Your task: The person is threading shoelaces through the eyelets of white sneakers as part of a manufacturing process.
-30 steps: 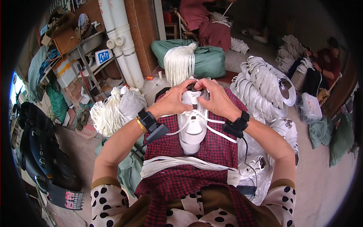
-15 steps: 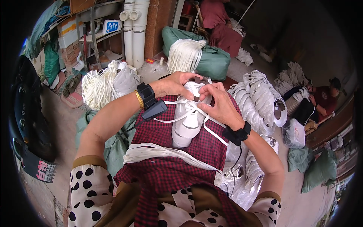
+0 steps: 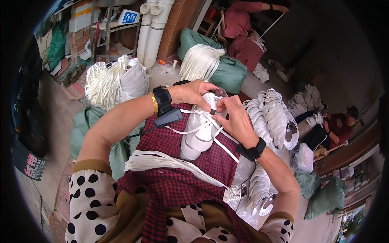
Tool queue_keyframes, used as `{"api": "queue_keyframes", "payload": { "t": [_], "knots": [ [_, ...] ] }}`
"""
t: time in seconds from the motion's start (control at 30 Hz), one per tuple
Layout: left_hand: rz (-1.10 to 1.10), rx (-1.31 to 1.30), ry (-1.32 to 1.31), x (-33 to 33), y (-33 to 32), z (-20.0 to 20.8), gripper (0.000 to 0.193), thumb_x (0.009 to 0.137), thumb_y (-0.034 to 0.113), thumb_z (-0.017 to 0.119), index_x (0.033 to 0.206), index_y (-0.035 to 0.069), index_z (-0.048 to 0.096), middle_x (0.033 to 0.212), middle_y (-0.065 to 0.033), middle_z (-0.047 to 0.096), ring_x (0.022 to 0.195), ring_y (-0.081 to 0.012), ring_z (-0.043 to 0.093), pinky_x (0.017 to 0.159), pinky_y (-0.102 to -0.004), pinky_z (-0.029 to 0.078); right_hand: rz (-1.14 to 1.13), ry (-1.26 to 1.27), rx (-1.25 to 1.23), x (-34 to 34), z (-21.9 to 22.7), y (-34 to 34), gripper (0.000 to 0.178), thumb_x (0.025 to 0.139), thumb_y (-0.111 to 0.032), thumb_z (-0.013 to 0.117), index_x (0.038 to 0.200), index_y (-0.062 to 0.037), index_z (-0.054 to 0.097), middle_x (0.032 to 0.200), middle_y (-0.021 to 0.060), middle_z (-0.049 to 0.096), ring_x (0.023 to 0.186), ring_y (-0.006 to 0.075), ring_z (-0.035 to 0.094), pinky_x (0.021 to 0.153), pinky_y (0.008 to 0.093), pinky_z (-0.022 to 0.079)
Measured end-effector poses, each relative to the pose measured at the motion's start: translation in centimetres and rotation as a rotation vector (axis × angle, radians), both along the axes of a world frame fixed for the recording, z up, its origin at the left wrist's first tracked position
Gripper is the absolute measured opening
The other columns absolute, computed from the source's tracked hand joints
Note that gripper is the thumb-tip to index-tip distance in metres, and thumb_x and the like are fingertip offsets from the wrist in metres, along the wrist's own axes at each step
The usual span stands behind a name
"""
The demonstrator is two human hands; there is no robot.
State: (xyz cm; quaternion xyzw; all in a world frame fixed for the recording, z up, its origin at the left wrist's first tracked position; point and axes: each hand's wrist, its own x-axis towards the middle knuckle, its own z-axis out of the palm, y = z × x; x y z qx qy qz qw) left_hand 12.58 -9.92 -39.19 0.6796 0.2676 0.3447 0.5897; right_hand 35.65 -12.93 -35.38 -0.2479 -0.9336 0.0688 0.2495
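A white shoe upper (image 3: 191, 146) lies on my lap over a red-and-black checked apron (image 3: 156, 141), its toe toward me. My left hand (image 3: 193, 92) is closed around the tongue end of the upper, thumb on the white tongue (image 3: 210, 98). At the tongue's right edge, by a small brown loop, the fingers of my right hand (image 3: 238, 121) are pinched together; what sits between them is hidden. A white shoelace (image 3: 224, 146) runs loose from the upper across the apron. Across my lap lies a bundle of white laces (image 3: 170, 163).
Stacked white uppers (image 3: 271, 117) stand to my right, more white pieces (image 3: 133, 83) at left. Ahead, laces (image 3: 201, 60) rest on a green sack (image 3: 229, 75). One person (image 3: 243, 24) is at the back, another (image 3: 339, 127) at right. A dark scooter (image 3: 30, 121) stands far left.
My view has tilted and shifted slightly. Both hands remain at the tongue, with the right fingers slightly moved. The person at the back has stretched an arm out to the right.
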Motion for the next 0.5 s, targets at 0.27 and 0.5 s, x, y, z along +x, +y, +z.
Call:
{"api": "queue_keyframes", "payload": {
  "t": [0.27, 0.5],
  "knots": [
    [-0.042, 0.032, 0.025, 0.1, 0.7, -0.6, 0.073, 0.08, -0.001, 0.077, 0.145, 0.0, 0.044, 0.128, -0.0064, 0.063, 0.116, -0.0124, 0.058, 0.1, -0.0286, 0.048, -0.023, 0.009, 0.006, 1.0, 0.2, 0.4, 0.017, 0.075, 0.001, 0.071, 0.088, -0.0007, 0.06, 0.085, 0.0115, 0.061, 0.091, 0.0276, 0.057, 0.078, 0.0376, 0.048],
    [0.17, 0.19, 0.167, 0.6, -1.4, 0.5, 0.064, 0.084, 0.0, 0.068, 0.143, 0.003, 0.045, 0.123, -0.009, 0.063, 0.113, -0.0158, 0.058, 0.102, -0.0324, 0.045, -0.22, 0.017, 0.17, 9.5, 2.8, 3.6, 0.01, 0.074, 0.005, 0.064, 0.08, -0.0005, 0.059, 0.078, 0.0101, 0.061, 0.082, 0.0283, 0.056, 0.074, 0.0368, 0.045]
  ]
}}
